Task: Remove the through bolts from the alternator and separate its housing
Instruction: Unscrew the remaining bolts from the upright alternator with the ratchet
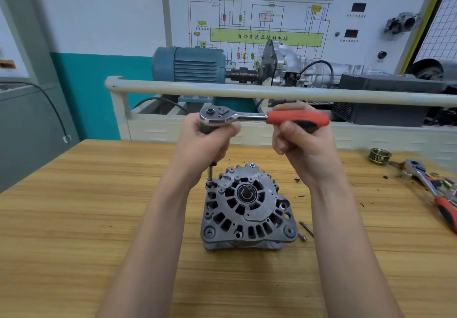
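Note:
A grey alternator (247,209) stands on the wooden table (74,219) with its shaft end facing up. A ratchet wrench (247,116) with a red and black handle is held level above it. My left hand (205,142) grips the extension just under the ratchet head. The thin extension bar (210,173) drops from that hand to a through bolt at the alternator's upper left corner. My right hand (304,144) grips the red handle. Two loose bolts (305,231) lie on the table by the alternator's lower right.
A brass-coloured pulley (379,155) and a second ratchet (435,189) with small parts lie at the table's right edge. Behind the table runs a pale rail (272,92) in front of a trainer stand with a blue motor (188,64) and a gearbox.

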Motion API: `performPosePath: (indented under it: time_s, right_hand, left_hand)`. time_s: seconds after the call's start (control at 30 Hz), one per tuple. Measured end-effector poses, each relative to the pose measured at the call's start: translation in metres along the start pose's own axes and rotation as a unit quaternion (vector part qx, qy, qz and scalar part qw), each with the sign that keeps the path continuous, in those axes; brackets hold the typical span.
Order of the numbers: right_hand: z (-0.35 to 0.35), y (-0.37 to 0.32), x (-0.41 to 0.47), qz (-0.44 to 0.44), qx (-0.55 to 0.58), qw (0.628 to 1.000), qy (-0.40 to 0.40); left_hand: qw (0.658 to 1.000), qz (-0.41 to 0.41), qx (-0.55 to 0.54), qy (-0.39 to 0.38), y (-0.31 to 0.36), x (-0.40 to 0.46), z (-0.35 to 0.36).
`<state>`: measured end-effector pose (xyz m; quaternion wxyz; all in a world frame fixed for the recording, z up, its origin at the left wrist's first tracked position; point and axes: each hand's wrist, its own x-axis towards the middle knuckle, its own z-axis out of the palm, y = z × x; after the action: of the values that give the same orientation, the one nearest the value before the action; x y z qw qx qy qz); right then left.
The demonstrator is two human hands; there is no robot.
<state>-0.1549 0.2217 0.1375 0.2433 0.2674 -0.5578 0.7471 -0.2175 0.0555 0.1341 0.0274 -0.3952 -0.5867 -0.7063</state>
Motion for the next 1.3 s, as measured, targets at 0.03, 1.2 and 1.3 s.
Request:
performPosePath:
  time_s: [0.03,1.2,1.3]
  right_hand:
    - [0.001,0.001,0.001,0.000,0.009,1.000,0.016]
    - [0.003,0.001,0.001,-0.024,0.094,0.993,-0.074]
    - [0.012,0.007,0.005,0.015,0.169,0.985,-0.014]
  left_hand:
    - [1.000,-0.001,0.002,-0.026,0.000,-0.001,-0.002]
    - [0.998,-0.022,-0.014,0.056,-0.001,0.001,0.006]
    - [0.999,-0.004,-0.026,-0.034,0.000,0.000,-0.005]
